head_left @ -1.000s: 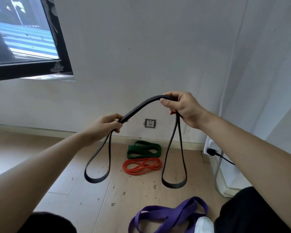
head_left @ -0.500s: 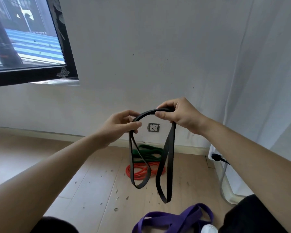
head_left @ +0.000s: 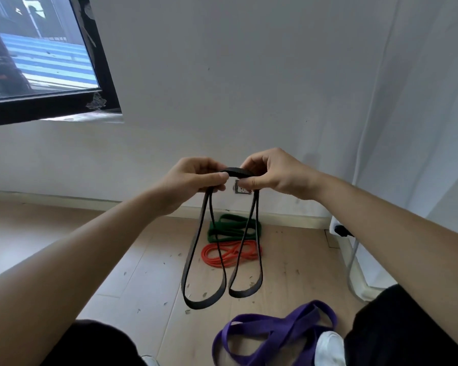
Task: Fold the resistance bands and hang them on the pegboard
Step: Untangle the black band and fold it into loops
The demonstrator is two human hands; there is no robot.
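A black resistance band (head_left: 196, 262) hangs in front of me in two long loops. My left hand (head_left: 196, 178) and my right hand (head_left: 270, 173) pinch its top close together, almost touching, with a short stretch of band between them. On the wooden floor by the wall lie a folded green band (head_left: 222, 229) and an orange band (head_left: 214, 256). A purple band (head_left: 275, 331) lies loose on the floor near my knees. No pegboard is in view.
A white wall (head_left: 249, 88) with a socket (head_left: 242, 188) faces me, and a dark-framed window (head_left: 50, 101) is at the upper left. A white appliance with a black plug (head_left: 341, 231) stands at the right. A white shoe (head_left: 331, 350) shows at the bottom.
My hands have come together from wide apart, doubling the black band. Its two hanging loops now dangle side by side.
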